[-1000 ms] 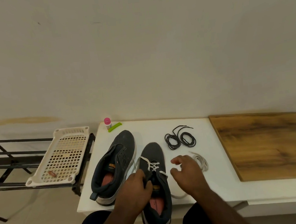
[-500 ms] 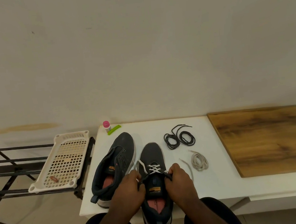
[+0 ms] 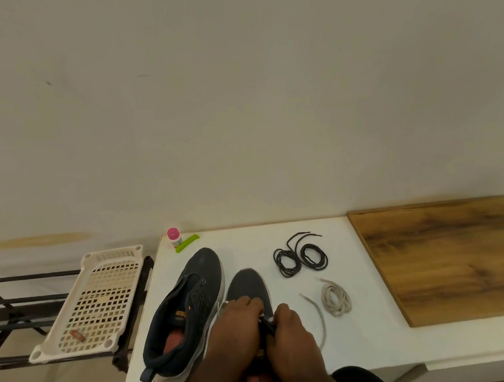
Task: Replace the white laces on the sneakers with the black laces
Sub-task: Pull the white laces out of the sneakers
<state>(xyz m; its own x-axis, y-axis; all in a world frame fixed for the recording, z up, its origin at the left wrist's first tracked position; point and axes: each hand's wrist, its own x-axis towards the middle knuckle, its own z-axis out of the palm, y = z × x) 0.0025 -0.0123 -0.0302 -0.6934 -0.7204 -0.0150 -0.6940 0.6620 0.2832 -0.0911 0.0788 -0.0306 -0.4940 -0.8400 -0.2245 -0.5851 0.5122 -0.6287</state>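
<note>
**Sneakers at the unlacing stage: both hands working the near shoe**

Head view. Sneakers: two dark shoes lie on the white table (image 3: 369, 346). The far sneaker (image 3: 188, 309), left of centre, leans on its side with open eyelets and no lace visible in it. The near sneaker (image 3: 248, 287) points away from the person, heel toward the table's front edge; its lacing zone is covered by both hands. The left hand (image 3: 237, 326) sits over the tongue with fingers curled, and a short run of white lace (image 3: 222, 306) shows at its far edge. The right hand (image 3: 291, 336) meets it from the other side, fingers curled against the eyelet row; whether it pinches lace or upper cannot be told, since the contact is hidden. A loose lace end (image 3: 319, 317) curves from beside the right hand out across the table. A removed white lace (image 3: 335, 298) lies bundled to the right, and the black laces (image 3: 301, 255) lie in two coils beyond it, well apart from the hands.

Judgement: the step in hand appears to be drawing the white lace out of the near sneaker. It is likely done best by steadying the upper with one hand and loosening each crossing in turn, from the top eyelets toward the toe, rather than hauling on one end, which could jam the lace. The freed lace is best laid beside the bundled one, clear of the black coils.

Surroundings: a small pink-capped bottle (image 3: 174, 237) and a green clip (image 3: 187, 243) stand at the table's far left corner; a perforated tray (image 3: 100, 303) rests on a metal rack (image 3: 7, 328); a wooden board (image 3: 457, 259) adjoins on the right.
</note>
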